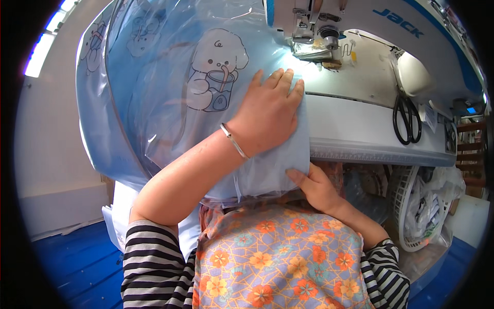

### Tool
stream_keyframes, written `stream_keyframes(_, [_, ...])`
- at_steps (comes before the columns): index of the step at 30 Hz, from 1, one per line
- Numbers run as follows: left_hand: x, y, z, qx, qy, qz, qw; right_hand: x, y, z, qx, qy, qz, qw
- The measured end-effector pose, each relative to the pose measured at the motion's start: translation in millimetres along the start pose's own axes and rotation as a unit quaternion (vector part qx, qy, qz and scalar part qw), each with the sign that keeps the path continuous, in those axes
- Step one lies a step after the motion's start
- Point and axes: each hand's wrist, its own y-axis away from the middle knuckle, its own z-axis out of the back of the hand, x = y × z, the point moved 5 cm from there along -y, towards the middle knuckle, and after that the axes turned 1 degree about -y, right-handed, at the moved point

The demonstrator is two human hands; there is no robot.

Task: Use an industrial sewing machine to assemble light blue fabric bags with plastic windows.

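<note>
A light blue, glossy plastic sheet (pixel 170 67) printed with cartoon puppies drapes over the left of the sewing table and down toward my lap. Flat on it lies my left hand (pixel 270 108), fingers apart and pointing to the lit needle area of a white and blue sewing machine (pixel 355 18). The fingertips rest a little short of the presser foot (pixel 324 54). Lower down, my right hand (pixel 321 190) pinches the sheet's near right edge, thumb on top and fingers hidden underneath.
Black-handled scissors (pixel 406 118) lie on the table's right side. A ruler strip (pixel 370 153) runs along the front edge. Below at right stands a white plastic basket (pixel 399 206) with crumpled clear plastic and scraps. A white wall (pixel 56 139) rises at left, above a blue floor (pixel 72 268).
</note>
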Motion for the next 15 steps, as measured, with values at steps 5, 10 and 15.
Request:
stream_keyframes(5, [9.4, -5.1, -1.1, -0.029, 0.029, -0.001, 0.999, 0.3, -0.2, 0.0, -0.012, 0.077, 0.025, 0.997])
stream_keyframes(10, [-9.8, 2.2, 2.7, -0.011, 0.046, -0.004, 0.999, -4.6, 0.3, -1.0, -0.039, 0.014, -0.042, 0.998])
stream_keyframes(15, [8.0, -3.0, 3.8, -0.063, 0.079, -0.023, 0.995, 6.1, -7.3, -4.4, -0.034, 0.087, 0.007, 0.996])
